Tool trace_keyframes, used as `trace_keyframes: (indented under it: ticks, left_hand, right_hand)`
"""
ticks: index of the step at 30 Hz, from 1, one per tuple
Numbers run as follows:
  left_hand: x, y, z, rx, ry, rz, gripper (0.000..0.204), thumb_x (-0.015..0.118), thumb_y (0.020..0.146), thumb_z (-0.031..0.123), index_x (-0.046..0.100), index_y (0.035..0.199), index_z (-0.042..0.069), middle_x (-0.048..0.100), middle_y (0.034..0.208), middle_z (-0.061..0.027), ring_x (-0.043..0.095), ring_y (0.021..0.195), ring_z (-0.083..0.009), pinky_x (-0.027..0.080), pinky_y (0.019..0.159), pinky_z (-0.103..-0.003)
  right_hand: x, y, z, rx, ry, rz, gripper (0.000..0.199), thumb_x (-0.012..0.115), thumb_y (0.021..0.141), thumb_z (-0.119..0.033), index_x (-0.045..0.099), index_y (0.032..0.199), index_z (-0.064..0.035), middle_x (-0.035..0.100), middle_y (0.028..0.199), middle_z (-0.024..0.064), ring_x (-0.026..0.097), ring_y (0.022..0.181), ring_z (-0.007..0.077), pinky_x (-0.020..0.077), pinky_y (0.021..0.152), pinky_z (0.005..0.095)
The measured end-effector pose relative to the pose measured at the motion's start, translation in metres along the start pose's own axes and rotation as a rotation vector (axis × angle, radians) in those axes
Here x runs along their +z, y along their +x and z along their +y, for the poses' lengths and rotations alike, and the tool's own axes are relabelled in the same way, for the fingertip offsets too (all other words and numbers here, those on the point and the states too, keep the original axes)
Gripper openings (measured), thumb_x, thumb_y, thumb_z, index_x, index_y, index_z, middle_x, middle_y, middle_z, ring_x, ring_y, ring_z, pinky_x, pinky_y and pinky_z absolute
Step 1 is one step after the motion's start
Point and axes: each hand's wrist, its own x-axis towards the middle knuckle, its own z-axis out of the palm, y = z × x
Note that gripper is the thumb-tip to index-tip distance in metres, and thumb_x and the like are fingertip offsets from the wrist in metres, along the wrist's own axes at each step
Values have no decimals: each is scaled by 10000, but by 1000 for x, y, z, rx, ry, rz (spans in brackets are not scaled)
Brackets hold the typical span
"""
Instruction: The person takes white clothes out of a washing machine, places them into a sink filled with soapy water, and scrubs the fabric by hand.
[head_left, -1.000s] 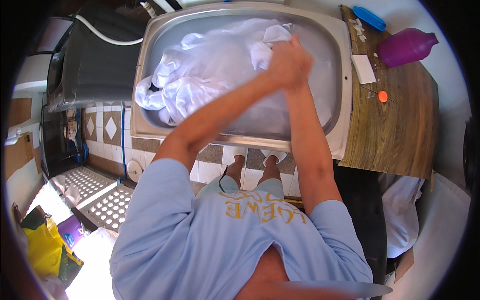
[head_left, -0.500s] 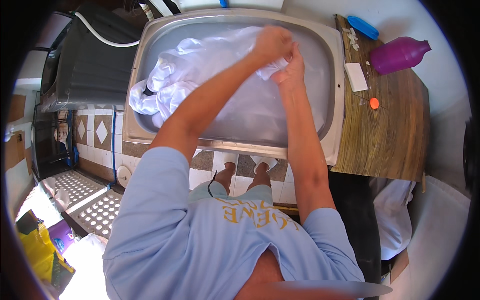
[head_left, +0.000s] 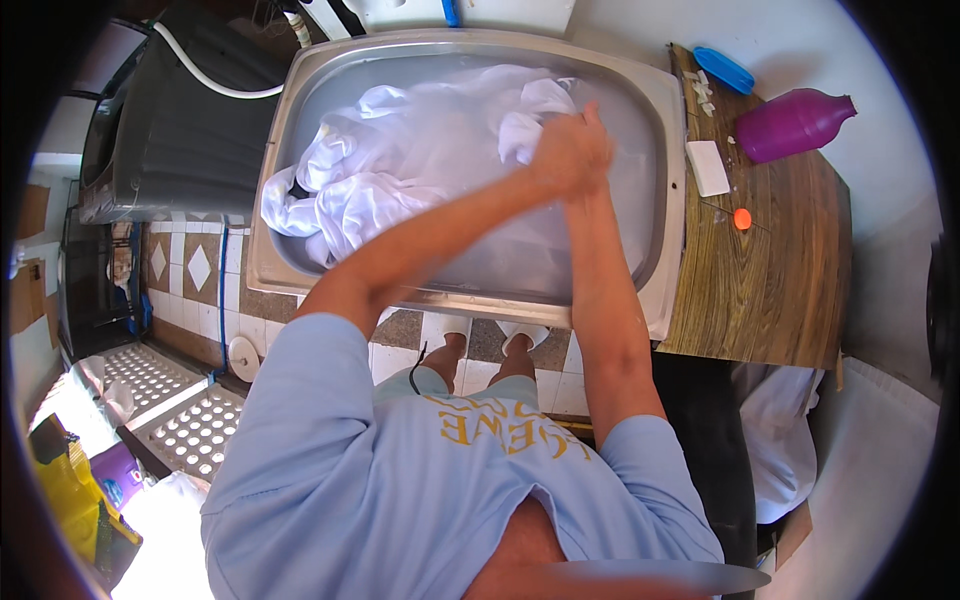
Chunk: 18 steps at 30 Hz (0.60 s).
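A large white cloth [head_left: 370,205] lies soaking in cloudy water in a wide metal basin [head_left: 470,299], bunched mostly at the left. One wad of it rises out of the water beside my hands, at the basin's right half. My left hand [head_left: 563,155], slightly blurred, is curled closed on this wad and crosses over my right wrist. Behind it my right hand [head_left: 600,140] is also closed on the cloth, its fingers largely hidden and a fingertip pointing up.
On the wooden counter [head_left: 765,290] at the right are a purple bottle [head_left: 795,125] lying on its side, a blue brush-shaped thing [head_left: 724,70], a white bar [head_left: 708,168] and an orange cap [head_left: 742,219]. A dark appliance [head_left: 190,130] with a white hose adjoins the basin's left.
My left hand has come down from the far side of my right hand to lie over it. The cloth wad now bulges out to the left of my hands.
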Motion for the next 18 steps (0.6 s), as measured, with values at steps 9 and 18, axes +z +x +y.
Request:
trace_keyframes:
  ticks: [9,18]
  left_hand:
    - [-7,10,-8,-46,-8,-24,102,624,681,116,569,629,47,563,630,-148,568,586,-285,445,564,-362]
    - [0,-2,-10,36,29,87,282,619,784,218,544,608,12,543,574,-155,566,568,-306,429,537,-379]
  right_hand:
    - [-24,22,7,-72,-9,-334,371,412,953,-418,532,978,-69,572,983,96,554,983,263,469,833,396]
    - [41,-7,13,-1,-15,194,343,450,939,-423,571,882,-107,585,839,53,584,856,235,473,772,366]
